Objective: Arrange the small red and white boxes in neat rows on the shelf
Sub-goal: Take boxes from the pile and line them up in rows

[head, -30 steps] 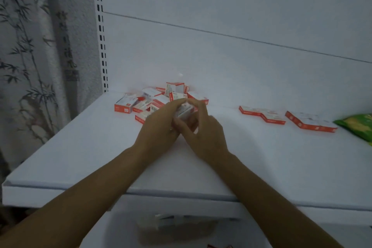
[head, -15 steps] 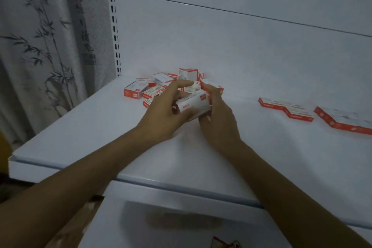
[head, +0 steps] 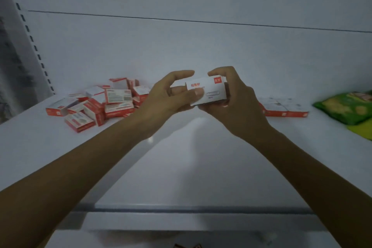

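Fingers [head: 218, 71] of the left hand [head: 167, 96] and right hand [head: 233, 106] curl round one red and white box [head: 209, 91], pinching its ends. Lifted clear of the pile [head: 100, 104] a moment ago, it now hangs above the shelf [head: 181, 167], likely bound for the row [head: 281, 109] at right.

A white shelf [head: 187, 171] fills the view, dimly lit, its glossy top carrying soft shadows. Behind the shelf rises a white back panel [head: 181, 52], crossed by a thin dark seam [head: 201, 21]. At the shelf's left end stands a slotted upright [head: 30, 36], with a blurred grey surface [head: 10, 70] beyond it.
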A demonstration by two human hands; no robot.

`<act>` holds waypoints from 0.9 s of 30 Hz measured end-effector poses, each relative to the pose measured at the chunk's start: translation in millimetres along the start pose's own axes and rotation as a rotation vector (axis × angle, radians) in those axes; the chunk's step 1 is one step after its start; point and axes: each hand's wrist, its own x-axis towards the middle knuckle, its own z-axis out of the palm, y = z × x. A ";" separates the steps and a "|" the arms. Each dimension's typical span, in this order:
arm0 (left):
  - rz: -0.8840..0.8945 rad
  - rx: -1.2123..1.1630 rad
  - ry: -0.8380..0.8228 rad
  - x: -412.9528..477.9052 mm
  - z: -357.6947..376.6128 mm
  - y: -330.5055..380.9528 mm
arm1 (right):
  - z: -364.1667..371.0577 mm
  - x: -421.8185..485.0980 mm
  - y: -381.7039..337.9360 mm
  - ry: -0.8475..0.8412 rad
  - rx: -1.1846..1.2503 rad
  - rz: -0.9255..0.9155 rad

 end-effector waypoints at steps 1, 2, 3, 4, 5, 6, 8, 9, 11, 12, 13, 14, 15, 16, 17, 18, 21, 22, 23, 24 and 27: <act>-0.001 -0.010 -0.018 5.6 15.7 -1.4 | -12.9 -4.7 10.5 0.010 0.000 0.026; -0.003 -0.020 -0.033 10.6 30.9 -3.2 | -25.2 -10.0 20.8 0.019 -0.003 0.052; -0.005 -0.028 -0.046 15.2 46.7 -5.8 | -37.5 -16.0 31.6 0.025 -0.004 0.078; -0.005 -0.028 -0.058 19.8 62.5 -9.2 | -50.1 -22.7 42.1 0.026 0.000 0.106; -0.002 -0.015 -0.068 22.5 76.1 -12.7 | -59.8 -28.7 51.5 0.018 0.007 0.129; -0.001 0.004 -0.080 25.4 92.0 -17.0 | -71.3 -35.4 62.1 0.009 0.015 0.151; -0.004 0.021 -0.096 29.5 120.2 -25.4 | -89.8 -46.6 82.1 -0.012 0.110 0.243; -0.008 0.012 -0.100 31.6 133.7 -29.2 | -98.7 -51.4 90.2 -0.020 0.233 0.334; -0.008 -0.005 -0.102 38.7 157.5 -36.0 | -114.8 -57.0 105.7 -0.067 0.549 0.528; -0.003 0.002 -0.099 43.1 167.6 -39.7 | -121.4 -58.4 113.4 -0.109 0.664 0.592; 0.001 0.015 -0.093 48.2 176.8 -43.3 | -127.7 -59.4 120.7 -0.155 0.734 0.628; 0.001 0.023 -0.082 53.9 184.6 -46.6 | -133.3 -60.3 127.7 -0.189 0.773 0.646; -0.002 0.033 -0.071 60.0 190.9 -49.5 | -137.9 -60.0 134.5 -0.204 0.780 0.648; -0.005 0.052 -0.061 66.2 196.0 -52.2 | -142.2 -59.9 141.2 -0.200 0.750 0.638; -0.009 0.084 -0.057 72.5 200.5 -55.1 | -145.6 -59.9 149.1 -0.179 0.696 0.629; -0.015 0.122 -0.061 78.4 204.4 -58.0 | -148.9 -60.0 158.3 -0.149 0.646 0.625; -0.002 0.262 -0.117 92.0 214.8 -69.6 | -158.1 -58.1 182.8 -0.164 0.518 0.593; 0.028 0.338 -0.127 95.0 217.6 -73.9 | -161.0 -55.1 189.5 -0.208 0.446 0.565; 0.055 0.417 -0.118 97.7 219.0 -78.3 | -163.4 -50.7 195.0 -0.253 0.371 0.537; 0.073 0.486 -0.093 99.2 218.8 -82.6 | -164.4 -46.0 199.5 -0.288 0.301 0.514; 0.121 0.651 -0.020 99.4 211.0 -97.0 | -157.7 -35.0 210.2 -0.342 0.093 0.439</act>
